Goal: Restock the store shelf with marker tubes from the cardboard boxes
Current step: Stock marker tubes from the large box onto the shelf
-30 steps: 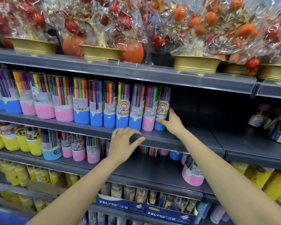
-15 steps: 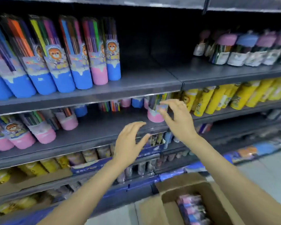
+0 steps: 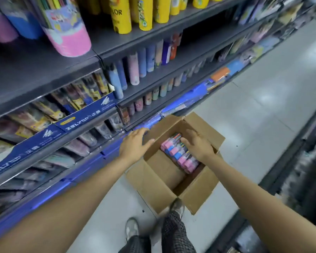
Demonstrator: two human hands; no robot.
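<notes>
An open cardboard box (image 3: 159, 181) stands on the floor by the shelving. Inside it lie several marker tubes (image 3: 179, 154) with pink and blue ends, packed side by side. My right hand (image 3: 197, 145) reaches into the box over the tubes, fingers spread and slightly bent, touching or just above them. My left hand (image 3: 135, 143) hovers over the box's left flap, fingers straight, holding nothing. A pink-based marker tube (image 3: 67, 31) stands on the grey shelf (image 3: 35, 70) at the upper left.
Yellow tubes (image 3: 120, 15) stand on the shelf to the right of the pink one. Blue display trays (image 3: 88, 115) with packaged pens fill the lower shelves. My feet (image 3: 133, 227) stand on the grey tiled floor (image 3: 263, 110) beside the box. Dark shelving lines the right side.
My view has swung down from the shelves to the box on the floor. Both hands have dropped from shelf height to the box, the right one now inside it.
</notes>
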